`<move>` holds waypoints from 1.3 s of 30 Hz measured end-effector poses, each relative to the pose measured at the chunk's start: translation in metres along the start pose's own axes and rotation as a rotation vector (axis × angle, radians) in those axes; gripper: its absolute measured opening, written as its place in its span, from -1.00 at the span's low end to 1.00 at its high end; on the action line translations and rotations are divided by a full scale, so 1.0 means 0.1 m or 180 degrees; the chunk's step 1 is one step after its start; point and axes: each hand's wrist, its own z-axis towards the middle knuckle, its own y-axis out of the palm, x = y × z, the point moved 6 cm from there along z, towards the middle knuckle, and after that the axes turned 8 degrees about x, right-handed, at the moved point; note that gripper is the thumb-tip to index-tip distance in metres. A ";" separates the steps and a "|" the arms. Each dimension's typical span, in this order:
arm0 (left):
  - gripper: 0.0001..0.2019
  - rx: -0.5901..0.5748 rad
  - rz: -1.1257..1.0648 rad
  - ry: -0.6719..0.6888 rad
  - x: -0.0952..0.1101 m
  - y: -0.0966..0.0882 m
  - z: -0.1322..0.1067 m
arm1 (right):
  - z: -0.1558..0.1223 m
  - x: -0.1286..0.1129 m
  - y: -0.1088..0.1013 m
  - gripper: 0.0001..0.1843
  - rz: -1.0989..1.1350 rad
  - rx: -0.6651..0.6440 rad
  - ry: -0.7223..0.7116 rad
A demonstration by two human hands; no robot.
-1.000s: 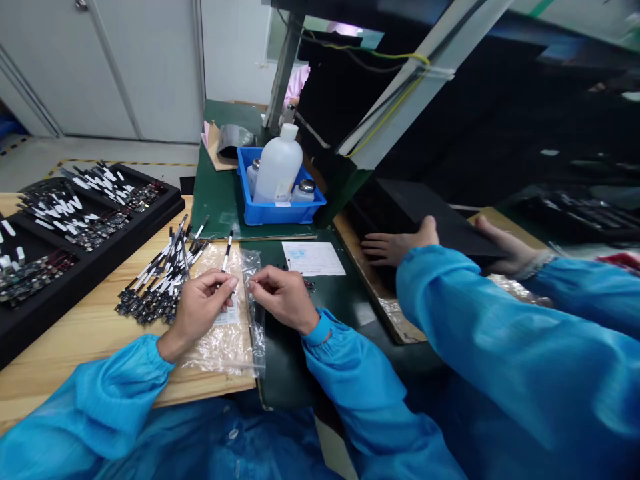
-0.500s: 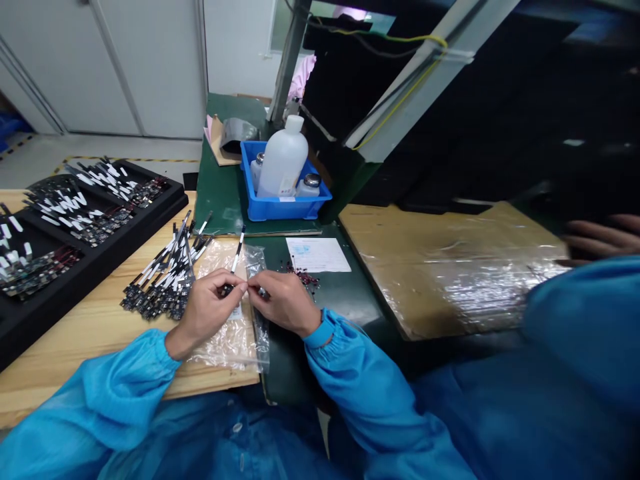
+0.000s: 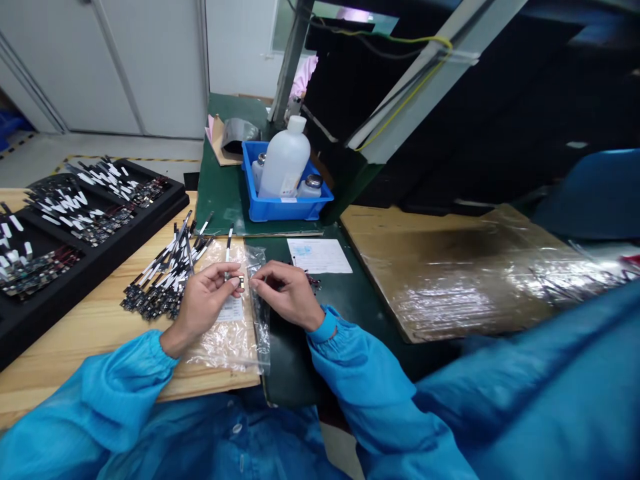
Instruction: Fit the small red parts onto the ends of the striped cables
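Between the thumb and fingers of my left hand [image 3: 203,303] is a small circuit board [image 3: 241,283], with a black-and-white flex strip [image 3: 229,245] rising from it. Just to its right, my right hand [image 3: 290,293] is pinched closed, a small gap away from the board. Whatever may sit in that pinch is too small to make out. Below both hands lies a clear plastic bag [image 3: 220,350] with a white label [image 3: 231,310]. Left of my left hand is a pile of similar boards with strips [image 3: 157,287]. Small dark red parts [image 3: 314,283] are partly hidden behind my right hand.
A black tray [image 3: 100,257] of sorted boards stands at the left. Beyond my hands, a blue bin [image 3: 285,211] holds a large white bottle [image 3: 286,160] and smaller ones. A paper sheet [image 3: 325,255] lies nearby. At right, a blue sleeve [image 3: 540,373] reaches beside a wrapped board [image 3: 430,287].
My hands have come apart, and the board now shows in my left fingers. Its strip has swung left and more upright. The other person's hand at right has gone from view.
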 end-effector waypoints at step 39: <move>-0.59 -0.0004 -0.0003 0.0052 0.03 0.04 -0.03 | -0.01 -0.02 0.03 -0.91 -0.0027 -0.0070 -0.0187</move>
